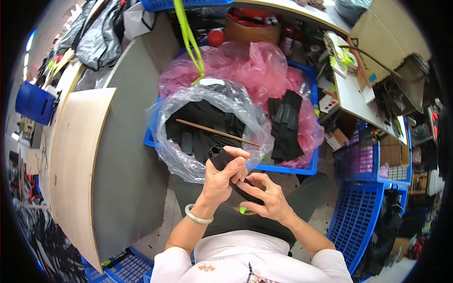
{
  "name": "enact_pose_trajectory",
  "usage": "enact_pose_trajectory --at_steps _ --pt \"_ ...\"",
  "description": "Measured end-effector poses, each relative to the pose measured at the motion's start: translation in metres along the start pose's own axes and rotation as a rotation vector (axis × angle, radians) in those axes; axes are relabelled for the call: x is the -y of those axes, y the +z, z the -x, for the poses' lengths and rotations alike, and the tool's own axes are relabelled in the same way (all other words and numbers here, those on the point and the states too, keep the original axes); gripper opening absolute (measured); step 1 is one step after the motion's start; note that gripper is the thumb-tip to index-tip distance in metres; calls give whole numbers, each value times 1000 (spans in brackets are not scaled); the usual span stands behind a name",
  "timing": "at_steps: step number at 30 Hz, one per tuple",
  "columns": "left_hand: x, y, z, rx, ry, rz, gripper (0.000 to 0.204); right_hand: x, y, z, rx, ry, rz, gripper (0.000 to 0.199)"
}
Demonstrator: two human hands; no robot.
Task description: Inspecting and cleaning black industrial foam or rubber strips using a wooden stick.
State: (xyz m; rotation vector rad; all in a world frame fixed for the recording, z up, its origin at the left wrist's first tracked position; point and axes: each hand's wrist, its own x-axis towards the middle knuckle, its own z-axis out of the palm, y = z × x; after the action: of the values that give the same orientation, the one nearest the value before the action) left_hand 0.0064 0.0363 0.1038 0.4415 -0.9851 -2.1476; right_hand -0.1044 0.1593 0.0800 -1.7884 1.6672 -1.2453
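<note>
Wearing white shirt (pixel 231 247), near side of clear bag (pixel 179 165). Clamping black roll (pixel 219 159) with both hands, close together: gripped near hollow-looking upper end by left hand (pixel 222 178), pinched lower down by right hand (pixel 269 198). Tilted, upper end toward clear bag, at its near rim; can't tell if touching it. Pale bracelet (pixel 200 217) on left wrist. Across mouth of clear bag, wooden stick (pixel 217 132) over black pieces (pixel 207 113). At far rim of clear bag, yellow-green cord (pixel 186 35). Behind and right of clear bag, pink plastic (pixel 264 66). Right of clear bag, black strips (pixel 285 127). Around clear bag, blue crate (pixel 302 170).
</note>
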Motion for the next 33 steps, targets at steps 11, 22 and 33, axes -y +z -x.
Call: enact_pose_trajectory --at_steps 11,22,33 --pt "-7 15 23 342 -75 -563 13 35 -69 -67 -81 -359 -54 23" --pt "1 -17 64 818 -1092 720 36 29 -72 -61 -70 -582 -85 22" --pt "-5 5 41 260 77 -1137 38 32 -67 -24 87 298 -443 54"
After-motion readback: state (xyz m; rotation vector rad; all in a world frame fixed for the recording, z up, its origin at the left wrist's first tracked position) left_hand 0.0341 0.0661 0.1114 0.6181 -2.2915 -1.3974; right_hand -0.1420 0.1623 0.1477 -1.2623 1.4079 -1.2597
